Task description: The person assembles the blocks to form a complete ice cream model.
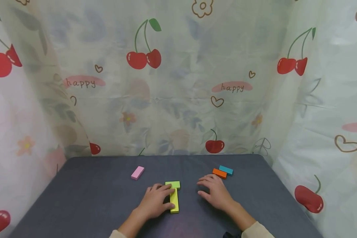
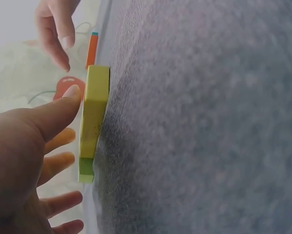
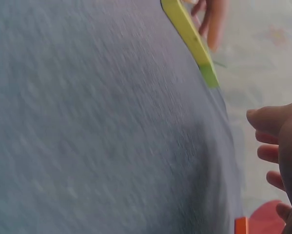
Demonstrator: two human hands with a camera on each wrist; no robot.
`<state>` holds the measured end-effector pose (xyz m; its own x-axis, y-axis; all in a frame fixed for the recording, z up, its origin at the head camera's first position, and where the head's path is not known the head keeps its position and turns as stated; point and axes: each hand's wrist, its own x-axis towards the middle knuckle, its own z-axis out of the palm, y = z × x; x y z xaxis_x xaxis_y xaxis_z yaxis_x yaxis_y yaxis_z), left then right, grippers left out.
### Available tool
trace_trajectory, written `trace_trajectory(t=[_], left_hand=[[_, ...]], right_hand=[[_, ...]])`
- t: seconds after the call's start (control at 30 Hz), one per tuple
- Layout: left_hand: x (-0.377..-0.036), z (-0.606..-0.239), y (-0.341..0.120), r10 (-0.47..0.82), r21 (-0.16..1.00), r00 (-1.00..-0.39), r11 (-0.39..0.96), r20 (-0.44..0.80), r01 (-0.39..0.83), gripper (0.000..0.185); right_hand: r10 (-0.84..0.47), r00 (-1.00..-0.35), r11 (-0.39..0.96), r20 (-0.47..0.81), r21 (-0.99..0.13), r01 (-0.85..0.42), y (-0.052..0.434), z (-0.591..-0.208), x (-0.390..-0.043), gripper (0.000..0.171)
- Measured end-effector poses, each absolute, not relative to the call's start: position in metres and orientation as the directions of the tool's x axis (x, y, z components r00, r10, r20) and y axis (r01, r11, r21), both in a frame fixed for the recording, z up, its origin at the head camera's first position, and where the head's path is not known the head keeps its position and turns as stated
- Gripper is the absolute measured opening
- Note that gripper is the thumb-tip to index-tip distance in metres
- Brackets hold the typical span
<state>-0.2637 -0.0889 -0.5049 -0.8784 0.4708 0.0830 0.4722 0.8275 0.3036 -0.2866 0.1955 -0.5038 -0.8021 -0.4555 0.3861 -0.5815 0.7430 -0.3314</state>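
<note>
In the head view a yellow block (image 1: 174, 201) lies lengthwise on the dark table, its far end meeting a light green block (image 1: 176, 184) set crosswise. My left hand (image 1: 156, 202) is over its left side, thumb near the close end and fingertips by the far end. The left wrist view shows the thumb and spread fingers right beside the yellow block (image 2: 96, 109), not curled round it. To the right, my right hand (image 1: 215, 191) hovers with loosely bent fingers and nothing in them. Just beyond it lies an orange block (image 1: 219, 173), with a blue block (image 1: 226, 170) against it.
A pink block (image 1: 138, 173) lies at the back left of the dark grey table (image 1: 86, 195). Patterned curtains (image 1: 178, 82) with cherries hang behind the table and along both sides. Beside the right sleeve a small black object (image 1: 231, 235) shows at the bottom edge.
</note>
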Motion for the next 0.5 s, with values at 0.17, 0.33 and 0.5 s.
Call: trace_trajectory(t=[0.17,0.33,0.5], left_hand=[[-0.261,-0.505,-0.087,0.468,0.322,-0.879,0.821,0.094,0.472,0.057],[-0.259,-0.507,-0.085,0.462,0.333,-0.884,0.823,0.077,0.46,0.059],[-0.26,-0.507,-0.084,0.457,0.338,-0.886,0.824,0.078,0.455,0.059]], right_hand=[[-0.425,-0.826,0.787,0.369,-0.3,-0.539,0.208,-0.506,-0.295,0.036],[-0.374,-0.855,0.844,0.36,-0.249,-0.474,0.222,-0.512,-0.301,0.047],[-0.334,-0.867,0.881,0.37,-0.204,-0.426,0.237,-0.516,-0.305,0.051]])
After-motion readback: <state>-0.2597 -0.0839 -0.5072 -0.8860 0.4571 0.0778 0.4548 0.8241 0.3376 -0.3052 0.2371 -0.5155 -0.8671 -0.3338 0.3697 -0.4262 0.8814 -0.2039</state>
